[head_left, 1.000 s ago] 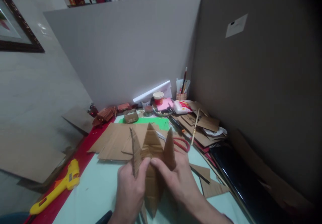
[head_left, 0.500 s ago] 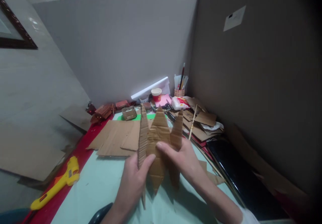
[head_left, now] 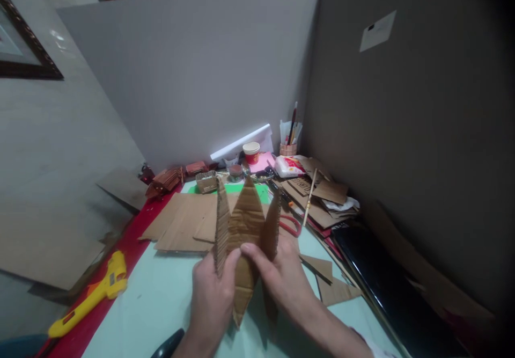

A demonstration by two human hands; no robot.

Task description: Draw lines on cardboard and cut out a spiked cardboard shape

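Note:
Both hands hold up a folded brown corrugated cardboard shape (head_left: 243,224) with pointed tips above and below. My left hand (head_left: 209,299) pinches its left panel with the thumb on the front. On the right side my right hand (head_left: 281,277) grips it, thumb pressed across the middle panel. The piece is lifted off the pale green mat (head_left: 161,304). Red-handled scissors (head_left: 290,225) lie just behind my right hand.
Flat cardboard sheets (head_left: 185,224) lie behind the hands. A yellow glue gun (head_left: 92,296) rests on the red table edge at left. Cardboard offcuts (head_left: 333,288), a wooden stick (head_left: 309,197), a paper cup (head_left: 251,152) and a brush holder (head_left: 288,146) crowd the back right. Grey partition boards (head_left: 193,79) enclose the desk.
The cardboard shape and both hands rose and moved away half a second ago, then came back down slightly toward me. The scissors behind are visible again.

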